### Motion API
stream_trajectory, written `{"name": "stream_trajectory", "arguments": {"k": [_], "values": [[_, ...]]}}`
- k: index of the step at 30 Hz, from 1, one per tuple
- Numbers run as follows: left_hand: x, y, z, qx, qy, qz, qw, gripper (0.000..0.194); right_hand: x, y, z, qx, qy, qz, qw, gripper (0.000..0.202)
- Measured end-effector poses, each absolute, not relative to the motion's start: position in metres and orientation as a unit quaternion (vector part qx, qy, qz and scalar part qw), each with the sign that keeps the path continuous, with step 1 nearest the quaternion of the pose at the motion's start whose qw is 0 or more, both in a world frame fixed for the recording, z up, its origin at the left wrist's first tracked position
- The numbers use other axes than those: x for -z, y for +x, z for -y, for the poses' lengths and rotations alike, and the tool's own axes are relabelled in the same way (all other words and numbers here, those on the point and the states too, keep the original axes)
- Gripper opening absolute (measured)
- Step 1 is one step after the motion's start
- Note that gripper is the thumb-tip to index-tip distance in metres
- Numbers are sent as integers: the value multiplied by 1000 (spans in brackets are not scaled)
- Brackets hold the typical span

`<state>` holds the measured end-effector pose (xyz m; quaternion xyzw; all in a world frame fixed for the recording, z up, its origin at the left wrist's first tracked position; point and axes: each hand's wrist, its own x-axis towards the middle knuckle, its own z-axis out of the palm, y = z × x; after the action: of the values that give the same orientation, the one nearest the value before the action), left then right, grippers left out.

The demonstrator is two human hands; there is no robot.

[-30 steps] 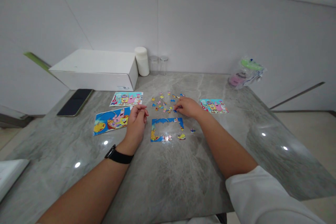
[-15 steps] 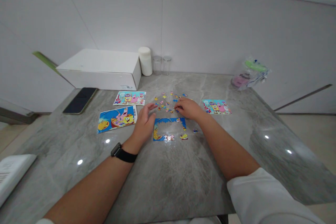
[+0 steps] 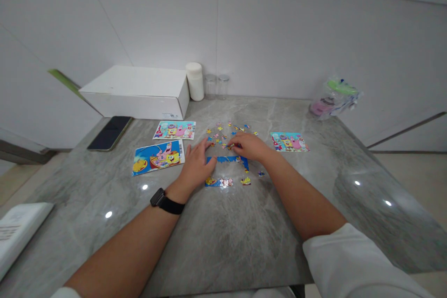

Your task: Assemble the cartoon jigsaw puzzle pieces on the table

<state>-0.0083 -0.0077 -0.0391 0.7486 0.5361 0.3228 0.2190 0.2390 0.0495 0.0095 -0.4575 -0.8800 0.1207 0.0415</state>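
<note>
A partly joined jigsaw puzzle (image 3: 223, 182) lies flat on the table, its blue border around a bare grey middle. My left hand (image 3: 198, 164) rests over the border's left side and hides it; the fingers are spread, their tips by the loose pieces. Just beyond the top edge, my right hand (image 3: 249, 145) has its thumb and fingers pinched at a small puzzle piece (image 3: 230, 147), mostly covered by the fingertips. Several loose puzzle pieces (image 3: 219, 136) are scattered past both hands. A yellow joined bit (image 3: 246, 181) and a blue piece (image 3: 261, 173) lie at the lower right.
Two picture sheets (image 3: 174, 130) (image 3: 159, 157) lie left, and a picture card (image 3: 289, 142) right. Behind are a phone (image 3: 110, 133), a white box (image 3: 134, 93), a white bottle (image 3: 194, 82), two glass jars (image 3: 210, 87) (image 3: 223, 87) and a bagged cup (image 3: 333, 99).
My left hand has moved right, onto the left side of the puzzle border. My right hand has shifted slightly left among the loose pieces, uncovering some at its far side.
</note>
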Motion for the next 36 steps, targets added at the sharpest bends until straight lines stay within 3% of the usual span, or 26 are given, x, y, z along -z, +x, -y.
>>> {"name": "stream_trajectory", "arguments": {"k": [36], "values": [[44,-11,7,-340,740,-544,202,75,-7,236,-48,-150,-413,897,54,30]]}}
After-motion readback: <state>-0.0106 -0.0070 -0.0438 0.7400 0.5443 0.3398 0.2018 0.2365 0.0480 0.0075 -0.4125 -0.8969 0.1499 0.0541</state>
